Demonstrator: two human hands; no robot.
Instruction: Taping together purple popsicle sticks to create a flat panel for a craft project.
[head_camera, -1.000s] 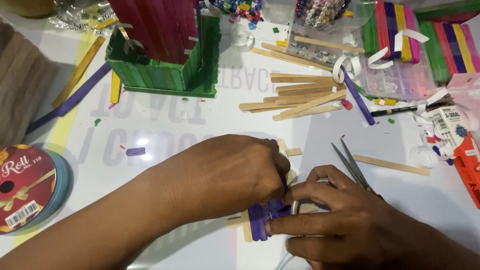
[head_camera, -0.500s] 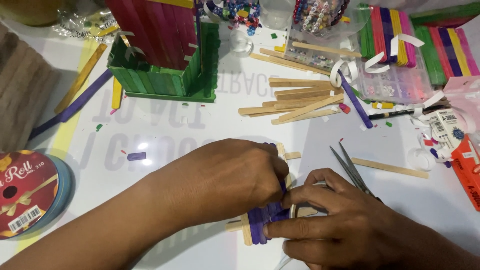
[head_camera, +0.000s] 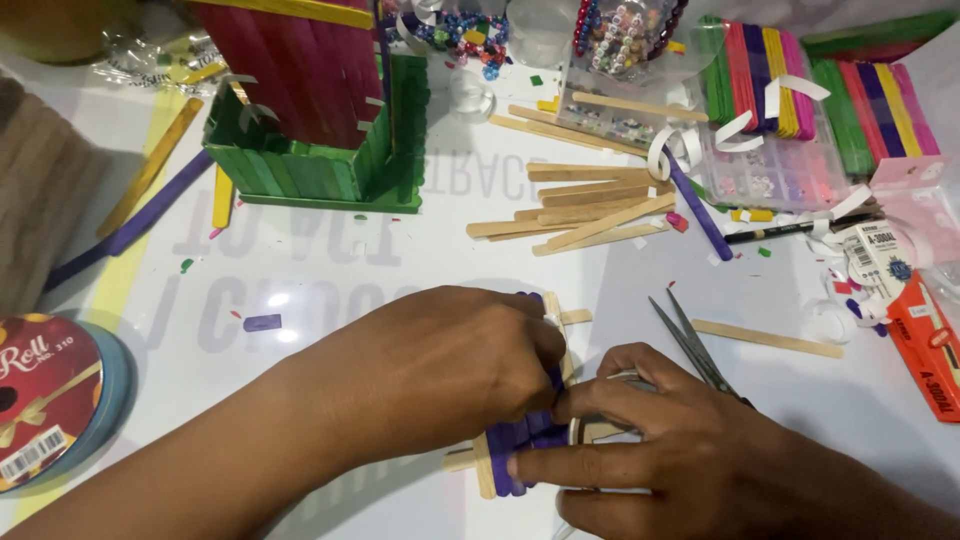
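Left hand (head_camera: 440, 370) edged right (slightly).

A single head-worn camera looks steeply down at the table (head_camera: 330, 270) from the person's own side, close above it. Both hands (head_camera: 450, 375) fill the near edge of the view, while the far edge runs off the top.

I see a green and red stick house (head_camera: 320, 120) near the far edge of the white table (head_camera: 330, 260). A pile of plain wooden sticks (head_camera: 580, 205) lies mid-table, scissors (head_camera: 690, 345) to their near right. Coloured sticks (head_camera: 830, 90) and a clear bead box (head_camera: 770, 175) fill the far right corner. A ribbon roll (head_camera: 50, 395) sits at the left edge.
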